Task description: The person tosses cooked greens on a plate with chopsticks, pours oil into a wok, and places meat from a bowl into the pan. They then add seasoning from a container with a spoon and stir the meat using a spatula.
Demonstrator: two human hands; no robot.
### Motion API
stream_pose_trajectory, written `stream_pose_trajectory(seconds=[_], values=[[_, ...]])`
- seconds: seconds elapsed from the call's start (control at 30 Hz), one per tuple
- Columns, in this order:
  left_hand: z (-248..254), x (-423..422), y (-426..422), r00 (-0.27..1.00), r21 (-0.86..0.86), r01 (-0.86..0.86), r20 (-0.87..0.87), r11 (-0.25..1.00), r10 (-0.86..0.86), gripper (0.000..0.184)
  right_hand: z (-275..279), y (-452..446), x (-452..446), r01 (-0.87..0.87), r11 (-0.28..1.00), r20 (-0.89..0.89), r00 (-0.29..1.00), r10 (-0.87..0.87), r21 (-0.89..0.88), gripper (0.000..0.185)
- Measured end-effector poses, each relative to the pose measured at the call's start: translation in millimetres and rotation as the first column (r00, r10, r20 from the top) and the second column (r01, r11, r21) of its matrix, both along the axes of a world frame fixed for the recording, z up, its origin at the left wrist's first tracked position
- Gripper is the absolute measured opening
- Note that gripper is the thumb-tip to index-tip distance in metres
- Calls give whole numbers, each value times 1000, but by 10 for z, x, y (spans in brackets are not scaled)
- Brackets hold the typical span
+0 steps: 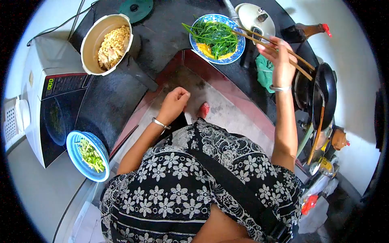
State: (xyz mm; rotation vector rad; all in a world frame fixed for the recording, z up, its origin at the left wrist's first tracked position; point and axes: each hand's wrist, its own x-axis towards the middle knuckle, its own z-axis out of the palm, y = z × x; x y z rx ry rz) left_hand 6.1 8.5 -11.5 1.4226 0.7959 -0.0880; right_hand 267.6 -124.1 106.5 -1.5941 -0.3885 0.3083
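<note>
My right hand (pixel 279 58) grips a pair of long wooden chopsticks (pixel 302 69), their tips reaching the right edge of the greens. Cooked leafy greens (pixel 216 36) are heaped on a blue-and-white patterned plate (pixel 242 50), with something yellow (pixel 205 50) showing beneath them. My left hand (pixel 175 101) hangs in front of my body over the floor, its fingers curled in; whether anything is inside them is hidden. Near the right hand lie a green cloth (pixel 264 73) and a pale round lid (pixel 251 20).
A pot of beans (pixel 86 52) stands back left, its handle jutting past the counter edge. A blue basket of chopped green vegetables (pixel 104 152) is beside the microwave (pixel 60 97). On the right are a black wok (pixel 330 97), a spatula (pixel 316 135) and a dark bottle (pixel 304 32).
</note>
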Motion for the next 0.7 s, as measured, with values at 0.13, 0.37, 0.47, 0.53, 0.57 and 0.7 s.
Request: stream_pose_trajectory(seconds=[0.13,0.37,0.47,0.53,0.57,0.7], values=[[-97,1,-26,999,53,0,46,999,-2,16,-321,548,-91,-224,973,-42,973,227,63,33],[-102,-60,18,998,56,-40,49,998,38,15,-554,547,-68,-250,968,-154,958,243,-25,27],[-88,-104,57,999,28,-47,16,999,46,15,-408,436,-40,-231,968,-127,967,219,-96,28],[-94,-121,81,998,4,-53,15,999,53,15,-335,408,-67,-219,968,-68,975,212,-119,28],[-117,-130,84,998,-9,-59,27,998,60,15,-303,408,-96,-213,969,-4,977,214,-129,28],[-89,-105,85,998,16,-43,49,999,43,14,-400,449,-229,-305,950,1,952,306,-66,28]])
